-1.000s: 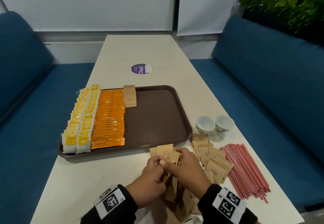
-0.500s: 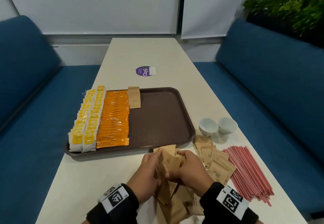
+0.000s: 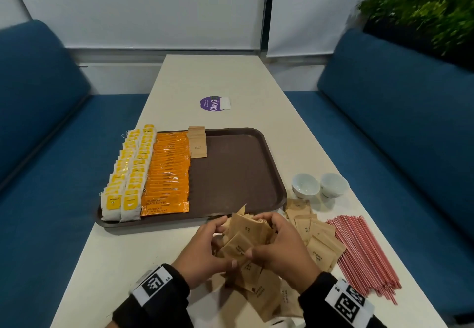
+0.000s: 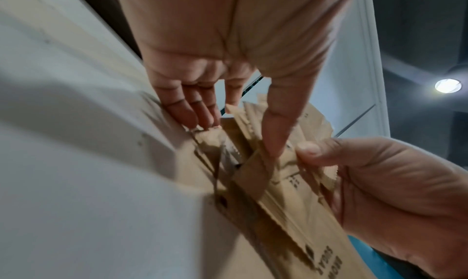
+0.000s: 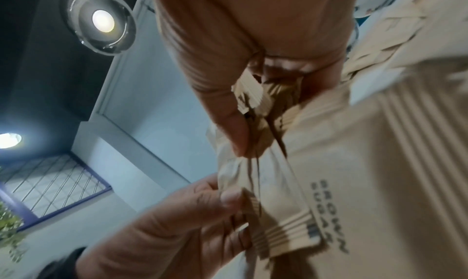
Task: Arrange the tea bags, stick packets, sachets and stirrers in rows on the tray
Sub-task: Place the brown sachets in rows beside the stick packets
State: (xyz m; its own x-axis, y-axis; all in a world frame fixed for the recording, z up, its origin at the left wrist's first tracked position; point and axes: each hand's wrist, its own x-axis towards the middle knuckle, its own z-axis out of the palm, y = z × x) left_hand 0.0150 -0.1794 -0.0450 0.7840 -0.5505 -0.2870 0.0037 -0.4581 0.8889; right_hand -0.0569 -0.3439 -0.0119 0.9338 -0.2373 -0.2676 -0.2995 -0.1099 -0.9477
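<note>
Pale worktop (image 3: 123, 258) between blue benches; brown tray (image 3: 238, 173) with tea bags (image 3: 128, 173), stick packets (image 3: 168, 171). Left hand (image 3: 202, 253) and right hand (image 3: 279, 248) clamped together on kraft sachets (image 3: 246, 235); thumb pinches visible only from wrists, stirrers (image 3: 364, 253) only from head

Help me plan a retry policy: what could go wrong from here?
The left hand and right hand pinch a loose, fanned bunch of brown sugar sachets; some might slip onto the table. Carrying them to the tray may disturb the short sachet row.
</note>
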